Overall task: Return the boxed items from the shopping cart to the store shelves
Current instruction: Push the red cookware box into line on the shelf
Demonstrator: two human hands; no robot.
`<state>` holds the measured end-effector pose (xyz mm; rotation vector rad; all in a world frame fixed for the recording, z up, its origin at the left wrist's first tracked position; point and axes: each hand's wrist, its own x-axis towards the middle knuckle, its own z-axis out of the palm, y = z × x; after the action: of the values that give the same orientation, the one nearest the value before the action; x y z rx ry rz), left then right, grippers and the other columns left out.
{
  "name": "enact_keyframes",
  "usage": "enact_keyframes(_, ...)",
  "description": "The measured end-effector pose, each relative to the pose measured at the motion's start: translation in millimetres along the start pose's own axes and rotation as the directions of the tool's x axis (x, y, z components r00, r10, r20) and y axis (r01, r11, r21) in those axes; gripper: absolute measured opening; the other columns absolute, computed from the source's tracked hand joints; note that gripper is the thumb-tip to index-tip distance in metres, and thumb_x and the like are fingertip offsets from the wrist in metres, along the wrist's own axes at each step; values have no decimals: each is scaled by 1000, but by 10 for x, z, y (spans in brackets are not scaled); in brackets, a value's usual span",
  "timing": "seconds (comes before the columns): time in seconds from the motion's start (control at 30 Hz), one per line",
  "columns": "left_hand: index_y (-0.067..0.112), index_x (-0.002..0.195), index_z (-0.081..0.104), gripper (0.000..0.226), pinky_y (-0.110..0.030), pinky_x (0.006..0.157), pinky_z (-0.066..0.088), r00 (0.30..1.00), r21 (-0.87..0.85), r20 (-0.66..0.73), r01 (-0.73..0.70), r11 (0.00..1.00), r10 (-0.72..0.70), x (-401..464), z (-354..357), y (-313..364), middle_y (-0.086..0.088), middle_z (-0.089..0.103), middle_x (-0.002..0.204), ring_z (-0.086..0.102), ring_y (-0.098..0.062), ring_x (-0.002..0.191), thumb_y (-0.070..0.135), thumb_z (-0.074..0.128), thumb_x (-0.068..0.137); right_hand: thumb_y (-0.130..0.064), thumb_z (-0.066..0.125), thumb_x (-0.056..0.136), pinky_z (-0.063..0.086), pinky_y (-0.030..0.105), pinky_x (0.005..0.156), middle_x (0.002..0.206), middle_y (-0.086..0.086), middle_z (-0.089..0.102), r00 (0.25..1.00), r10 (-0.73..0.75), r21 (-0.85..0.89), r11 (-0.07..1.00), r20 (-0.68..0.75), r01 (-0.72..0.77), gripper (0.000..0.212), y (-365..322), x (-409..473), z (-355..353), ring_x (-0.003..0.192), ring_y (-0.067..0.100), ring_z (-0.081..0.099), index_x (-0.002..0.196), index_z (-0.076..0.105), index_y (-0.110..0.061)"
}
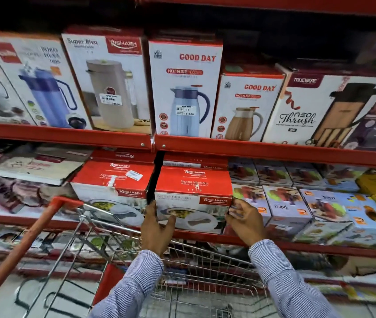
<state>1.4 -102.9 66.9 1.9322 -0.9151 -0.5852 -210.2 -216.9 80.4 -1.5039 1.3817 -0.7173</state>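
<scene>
Red store shelves (274, 150): upper tier carries two GOOD DAY "HOT N SIP" flask boxes (185, 88), one Rishabh "Super Riva", one Trueware "Neo Thrush". Wire shopping cart (182, 267), red handle. Middle shelf: two front Rishabh "Sigma Marbella" boxes; right one (193, 198), red-topped with dish photo, clamped between left hand (157, 228) and right hand (244, 222).

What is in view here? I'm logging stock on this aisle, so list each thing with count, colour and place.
Flask boxes: about six, mostly white and red, upper shelf.
Rishabh Sigma Marbella box: one, red top, middle shelf, between both hands.
Second Rishabh box: one, red top, just left of it.
Juicer boxes: several, white and blue, middle shelf, right.
Shelves: red, across the view.
Shopping cart: one, wire with red handle, below the hands.
Left hand: on the box's left front edge.
Right hand: on its right edge.
</scene>
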Motion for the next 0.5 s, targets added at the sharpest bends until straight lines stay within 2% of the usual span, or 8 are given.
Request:
enact_keyframes(0.1, 10, 151, 34, 73, -38, 103, 46, 1000, 6, -11, 1, 1000, -1, 12, -26, 2, -13, 57, 143, 59, -35, 124, 32, 67, 90, -9, 73, 77, 52, 22, 84, 120, 4, 65, 1000, 0, -11, 1000, -12, 0, 57, 10, -31, 15, 110, 17, 62, 131, 54, -12)
enact_keyframes(0.17, 11, 149, 36, 70, -32, 94, 46, 1000, -3, -20, -10, 1000, 10, -6, -42, -1, -13, 63, 135, 64, -31, 111, 32, 67, 90, -9, 73, 76, 50, 15, 78, 116, 2, 65, 1000, -4, -20, 1000, -17, 4, 57, 8, -57, 19, 105, 14, 63, 130, 55, -13)
enact_keyframes(0.27, 11, 147, 38, 67, -29, 87, 47, 1000, 5, -21, -11, 1000, 12, -31, -70, 14, -13, 69, 122, 67, -29, 97, 33, 65, 90, -13, 74, 76, 50, 22, 87, 116, 2, 66, 1000, 19, -2, 1000, 2, -19, 60, -31, -97, 15, 105, 13, 63, 132, 53, -13)
enact_keyframes(0.33, 10, 143, 45, 61, -29, 82, 51, 998, 25, -57, -18, 1000, 19, -45, -114, 62, -12, 73, 111, 69, -28, 91, 33, 65, 91, -23, 75, 75, 50, 25, 86, 119, -1, 67, 999, 28, -84, 996, -21, -29, 59, -122, -144, -6, 105, 14, 63, 130, 55, -17)
enact_keyframes(0.37, 9, 138, 51, 55, -28, 79, 52, 995, 10, -99, -32, 999, 33, -45, -150, 104, -10, 74, 106, 71, -27, 89, 31, 67, 90, -25, 75, 74, 49, 26, 86, 120, -2, 66, 997, 9, -147, 989, -81, -21, 58, -190, -167, -21, 106, 16, 63, 129, 55, -19)
enact_keyframes(0.43, 9, 125, 61, 41, -32, 80, 57, 979, -73, -191, -90, 993, 75, -29, -248, 241, -8, 73, 104, 71, -23, 92, 23, 70, 88, -17, 75, 74, 50, 29, 86, 122, 2, 64, 964, -115, -198, 978, -241, 67, 54, -371, -202, -48, 105, 20, 61, 124, 57, -16)
enact_keyframes(0.5, 11, 115, 65, 29, -33, 82, 60, 942, -118, -285, -218, 969, 178, 56, -368, 470, -4, 71, 104, 69, -16, 90, 17, 70, 87, -8, 71, 75, 52, 28, 79, 117, 3, 65, 895, -286, -167, 956, -341, 242, 45, -651, -217, -63, 97, 17, 60, 118, 59, -17)
